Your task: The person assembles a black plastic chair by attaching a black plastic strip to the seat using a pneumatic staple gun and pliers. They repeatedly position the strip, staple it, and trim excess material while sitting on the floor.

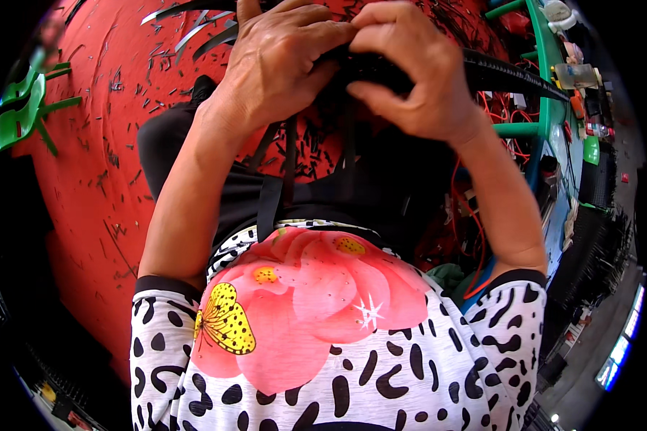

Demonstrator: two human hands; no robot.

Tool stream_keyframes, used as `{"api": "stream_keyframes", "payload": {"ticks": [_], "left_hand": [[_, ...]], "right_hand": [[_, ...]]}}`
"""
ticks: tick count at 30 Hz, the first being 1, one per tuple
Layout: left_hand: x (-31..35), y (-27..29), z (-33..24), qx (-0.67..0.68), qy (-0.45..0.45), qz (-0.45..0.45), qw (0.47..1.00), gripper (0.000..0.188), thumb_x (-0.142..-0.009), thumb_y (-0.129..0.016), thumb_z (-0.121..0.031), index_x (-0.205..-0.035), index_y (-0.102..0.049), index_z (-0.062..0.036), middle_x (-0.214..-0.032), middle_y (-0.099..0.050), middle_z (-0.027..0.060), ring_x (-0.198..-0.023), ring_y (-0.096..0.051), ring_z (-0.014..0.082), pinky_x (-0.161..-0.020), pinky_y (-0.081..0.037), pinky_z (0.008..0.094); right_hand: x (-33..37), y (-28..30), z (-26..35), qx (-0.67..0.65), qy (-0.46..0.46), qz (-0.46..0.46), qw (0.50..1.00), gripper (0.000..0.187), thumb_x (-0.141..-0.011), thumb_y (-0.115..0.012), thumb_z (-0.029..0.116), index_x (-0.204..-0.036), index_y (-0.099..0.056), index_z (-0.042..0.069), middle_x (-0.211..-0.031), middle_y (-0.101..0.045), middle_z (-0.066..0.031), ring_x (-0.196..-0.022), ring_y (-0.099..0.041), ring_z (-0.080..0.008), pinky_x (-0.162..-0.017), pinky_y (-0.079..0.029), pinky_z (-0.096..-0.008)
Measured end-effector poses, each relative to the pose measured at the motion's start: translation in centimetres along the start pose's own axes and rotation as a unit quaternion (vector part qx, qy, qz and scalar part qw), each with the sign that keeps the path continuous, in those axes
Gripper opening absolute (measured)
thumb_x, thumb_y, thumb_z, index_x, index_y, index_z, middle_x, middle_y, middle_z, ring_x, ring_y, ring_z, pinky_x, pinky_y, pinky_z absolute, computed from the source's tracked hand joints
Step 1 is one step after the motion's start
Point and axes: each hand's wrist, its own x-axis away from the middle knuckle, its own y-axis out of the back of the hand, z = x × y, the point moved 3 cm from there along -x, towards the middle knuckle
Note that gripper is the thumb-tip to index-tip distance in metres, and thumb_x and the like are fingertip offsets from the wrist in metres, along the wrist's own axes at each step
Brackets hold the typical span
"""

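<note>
A black woven piece of flat strips lies across the top of the view, its ridged edge running off to the right. My left hand is closed on its dark middle part, fingers bent and pressed down. Facing it, my right hand curls round the same piece, with thumb and forefinger on either side of the dark material. The right fingertips are slightly blurred. Loose strip ends fan out to the left of my left hand. More black strips hang down over my lap.
Black offcuts litter the red floor covering. A green chair stands at left. On the right, a green-framed table holds a clear container and small items, with orange cable beside my right arm.
</note>
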Motion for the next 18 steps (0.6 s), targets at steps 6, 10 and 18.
{"api": "stream_keyframes", "payload": {"ticks": [6, 10, 18], "left_hand": [[0.1, 0.1, 0.6, -0.016, 0.004, -0.015, 1.000, 0.037, -0.063, -0.069, -0.009, -0.100, -0.065, -0.0070, -0.075, -0.052, 0.0049, -0.080, -0.053, 0.0233, -0.083, -0.029, 0.0443], [0.1, 0.3, 0.4, 0.015, 0.021, -0.004, 1.000, 0.036, -0.064, -0.070, -0.009, -0.099, -0.065, -0.0059, -0.075, -0.054, 0.0052, -0.080, -0.054, 0.0241, -0.083, -0.030, 0.0439], [0.4, 0.1, -0.4, 0.005, 0.051, -0.003, 0.999, 0.029, -0.064, -0.072, -0.011, -0.092, -0.063, -0.0063, -0.077, -0.057, 0.0061, -0.080, -0.055, 0.0255, -0.086, -0.032, 0.0465]], "right_hand": [[0.0, -1.3, 1.9, 0.126, 0.092, -0.091, 0.984, 0.007, -0.082, -0.067, 0.004, -0.081, -0.060, 0.000, -0.084, -0.064, -0.0100, -0.080, -0.062, -0.0229, -0.076, -0.048, -0.0313], [1.7, -1.8, 1.4, 0.005, 0.062, -0.189, 0.980, 0.008, -0.075, -0.069, 0.005, -0.082, -0.064, 0.005, -0.088, -0.065, -0.0058, -0.082, -0.062, -0.0254, -0.080, -0.044, -0.0347], [1.9, -1.8, 1.5, -0.176, -0.187, -0.209, 0.943, 0.007, -0.081, -0.068, 0.001, -0.085, -0.061, 0.001, -0.078, -0.062, -0.0050, -0.066, -0.059, -0.0237, -0.073, -0.049, -0.0301]]}}
